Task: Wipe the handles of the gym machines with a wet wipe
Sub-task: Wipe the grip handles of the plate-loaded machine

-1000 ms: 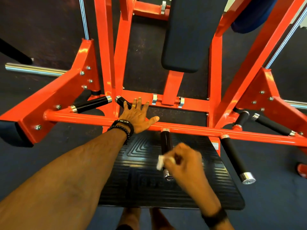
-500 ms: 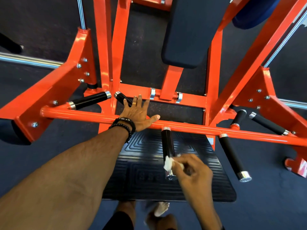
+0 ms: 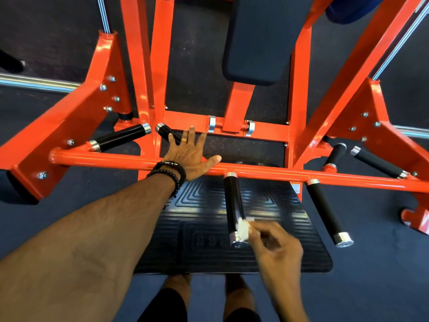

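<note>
Right hand: the right hand (image 3: 276, 246), low and right of centre in the frame, was seen with its fingers pinched on a wet wipe (image 3: 242, 228); the fingertips were blurred.
Wet wipe: the small white wad was pressed against the right side of the near handle (image 3: 234, 209), just above its chrome end cap (image 3: 238, 242).
Near handle: its long axis was run from the cap, nearest the viewer, up the frame to the orange crossbar (image 3: 267, 173); it lay immediately left of the right hand, over the black ribbed footplate (image 3: 197, 228).
Key relation: most of the black grip was left above the wipe, so the next stroke was judged to lie up the frame along that axis; the right hand was much the nearer of the two.
Next handle: a second handle (image 3: 325, 212) was set parallel, to the right of the hand.
Left hand: the left hand (image 3: 189, 154) was laid flat on the crossbar, fingers spread and grasping nothing.
Far handles: further grips (image 3: 120, 137) were fixed at mid-left and at the right edge, apparently untouched.
</note>
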